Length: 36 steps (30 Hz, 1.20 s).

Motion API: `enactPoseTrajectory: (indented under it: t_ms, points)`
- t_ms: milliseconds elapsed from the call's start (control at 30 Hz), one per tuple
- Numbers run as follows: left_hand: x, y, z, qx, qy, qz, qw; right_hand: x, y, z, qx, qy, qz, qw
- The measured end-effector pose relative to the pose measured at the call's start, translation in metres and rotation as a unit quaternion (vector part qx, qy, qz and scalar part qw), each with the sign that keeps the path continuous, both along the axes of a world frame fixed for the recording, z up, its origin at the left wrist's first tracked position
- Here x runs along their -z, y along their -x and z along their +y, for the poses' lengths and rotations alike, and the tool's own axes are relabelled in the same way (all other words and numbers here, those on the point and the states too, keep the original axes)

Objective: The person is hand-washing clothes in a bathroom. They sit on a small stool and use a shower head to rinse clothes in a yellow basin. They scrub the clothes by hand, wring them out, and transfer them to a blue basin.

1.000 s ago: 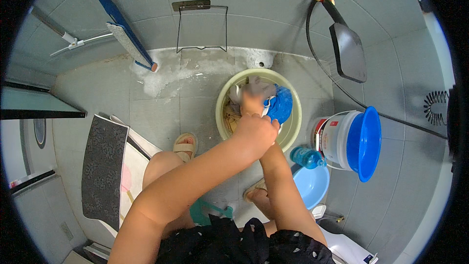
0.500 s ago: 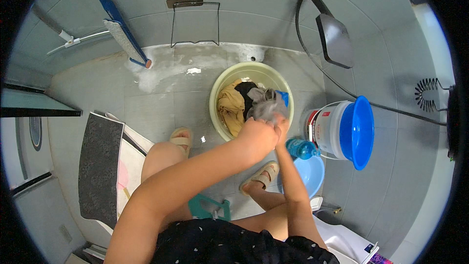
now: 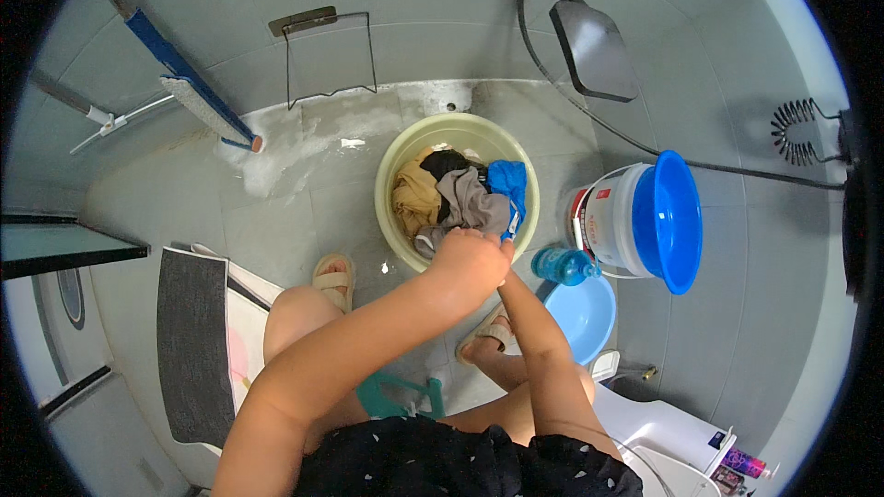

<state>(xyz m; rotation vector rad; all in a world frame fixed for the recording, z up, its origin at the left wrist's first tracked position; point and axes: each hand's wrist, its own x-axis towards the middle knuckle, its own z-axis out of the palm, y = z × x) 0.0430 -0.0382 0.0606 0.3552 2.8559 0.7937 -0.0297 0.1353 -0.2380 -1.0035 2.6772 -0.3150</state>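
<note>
A pale yellow-green basin (image 3: 389, 149) stands on the tiled floor with wet laundry inside. My left hand (image 3: 468, 260) is closed on the near end of a grey cloth (image 3: 471, 201) at the basin's near rim. Pressed against it is my right hand (image 3: 505, 256), also closed on the grey cloth, its fingers partly hidden. The rest of that cloth lies over the heap. Around it are a tan garment (image 3: 416, 198) on the left, a black cloth (image 3: 444, 164) at the back and a blue cloth (image 3: 507, 182) on the right.
Right of the basin are a blue liquid bottle (image 3: 564, 266), a light blue bowl (image 3: 586, 313) and a white bucket (image 3: 605, 221) with a blue basin (image 3: 679, 221) at its mouth. A green stool (image 3: 396, 396) is beneath me. Suds (image 3: 276, 161) wet the floor at far left.
The grey cloth, bunched and blurred in my hands before, now lies spread lower over the heap. More of the blue cloth shows. The whole view has shifted slightly.
</note>
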Motion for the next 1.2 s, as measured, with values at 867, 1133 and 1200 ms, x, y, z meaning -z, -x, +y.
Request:
enactPoseTrajectory:
  t_ms: [867,1133,1200]
  points:
    - [0.013,0.002,0.014,0.016,0.028,0.007,0.999,0.025,-0.085,-0.02,0.672,0.494,-0.474,0.282]
    - [0.011,-0.002,0.004,0.0,0.031,0.007,1.0,0.04,-0.075,-0.026,0.66,0.534,-0.464,0.251]
    - [0.013,-0.005,0.0,-0.01,0.023,0.01,1.0,0.043,-0.07,-0.028,0.653,0.541,-0.467,0.25]
